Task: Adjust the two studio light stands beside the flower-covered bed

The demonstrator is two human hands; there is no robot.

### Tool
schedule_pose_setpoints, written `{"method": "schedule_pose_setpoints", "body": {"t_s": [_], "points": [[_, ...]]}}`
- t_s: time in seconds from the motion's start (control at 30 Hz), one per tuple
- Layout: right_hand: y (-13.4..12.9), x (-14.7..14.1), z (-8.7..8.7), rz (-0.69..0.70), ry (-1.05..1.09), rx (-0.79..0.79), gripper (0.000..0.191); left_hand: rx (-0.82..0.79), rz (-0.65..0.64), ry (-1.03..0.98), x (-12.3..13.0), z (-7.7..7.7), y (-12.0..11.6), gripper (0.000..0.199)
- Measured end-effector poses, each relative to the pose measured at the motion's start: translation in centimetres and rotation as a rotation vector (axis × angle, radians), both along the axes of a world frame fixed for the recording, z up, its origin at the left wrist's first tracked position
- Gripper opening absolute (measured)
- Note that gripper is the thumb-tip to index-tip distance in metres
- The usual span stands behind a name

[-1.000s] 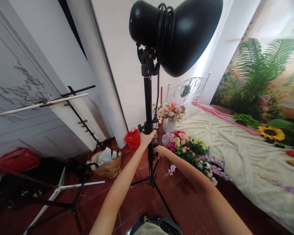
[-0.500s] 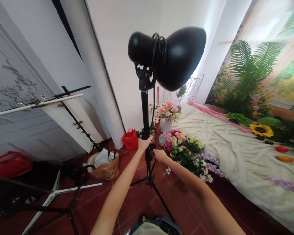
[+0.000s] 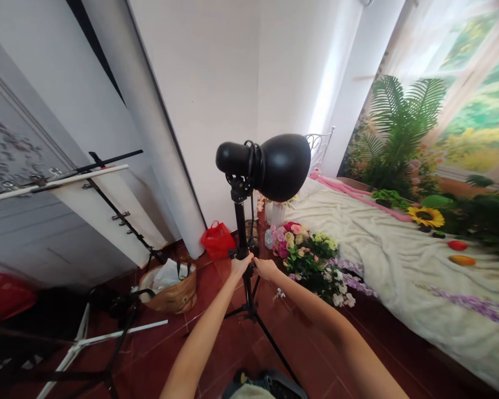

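A black studio lamp (image 3: 285, 166) with a cable coiled round its neck tops a black light stand (image 3: 240, 224) in front of me. My left hand (image 3: 242, 265) is wrapped round the stand's pole just below its upper collar. Close beside it, on the right of the pole, my right hand (image 3: 266, 268) is closed at a knob or lower collar; its fingers largely cover what they grip. The stand's legs are spread on the red tiled floor (image 3: 228, 346).
Left are a woven basket (image 3: 172, 296), a red bag (image 3: 218, 239), a white-legged stand (image 3: 81, 343) and a clamped backdrop bar (image 3: 108, 172). Artificial flowers (image 3: 303, 249) lie right of the stand, beside a bed with a cream blanket (image 3: 382, 249).
The lamp has dropped a good way as the upper pole has slid down. Both hands remain on the stand and sit slightly lower in view; the camera view has shifted a little.
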State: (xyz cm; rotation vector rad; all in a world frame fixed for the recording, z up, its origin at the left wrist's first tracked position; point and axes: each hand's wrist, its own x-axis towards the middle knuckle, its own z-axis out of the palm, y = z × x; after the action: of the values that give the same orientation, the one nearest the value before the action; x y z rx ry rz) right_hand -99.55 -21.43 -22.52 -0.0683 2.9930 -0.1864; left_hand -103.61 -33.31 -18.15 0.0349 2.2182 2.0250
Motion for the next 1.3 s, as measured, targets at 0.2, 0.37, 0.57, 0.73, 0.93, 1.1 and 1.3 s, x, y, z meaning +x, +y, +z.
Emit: {"method": "schedule_pose_setpoints", "body": {"t_s": [0.2, 0.37, 0.57, 0.73, 0.93, 1.1, 1.3], "points": [[0.2, -0.6, -0.4, 0.002, -0.022, -0.020, 0.029, 0.036, -0.117, 0.120, -0.3, 3.8, -0.1, 0.008], [0.1, -0.5, -0.5, 0.004, -0.026, -0.036, 0.032, 0.020, -0.084, 0.071, 0.3, 1.7, -0.5, 0.010], [-0.2, 0.1, -0.5, -0.039, -0.032, -0.062, 0.037, 0.033, -0.006, 0.008, 0.8, -1.4, -0.6, 0.013], [-0.3, 0.4, 0.0, -0.035, -0.042, -0.085, 0.037, 0.063, -0.113, -0.017, 0.3, -2.2, -1.0, 0.015], [0.7, 1.5, 0.5, -0.024, 0.038, -0.277, 0.035, 0.138, -0.154, 0.005, 0.1, -4.0, -1.2, 0.015], [1.9, 2.7, -0.1, -0.021, 0.065, -0.483, 0.027, 0.136, -0.164, -0.013, 0.5, -3.8, -1.1, 0.016], [2.3, 2.5, -1.2, -0.071, 0.025, -0.695, 0.034, 0.086, -0.122, 0.023, 0.4, -3.8, -1.0, 0.014]]}}
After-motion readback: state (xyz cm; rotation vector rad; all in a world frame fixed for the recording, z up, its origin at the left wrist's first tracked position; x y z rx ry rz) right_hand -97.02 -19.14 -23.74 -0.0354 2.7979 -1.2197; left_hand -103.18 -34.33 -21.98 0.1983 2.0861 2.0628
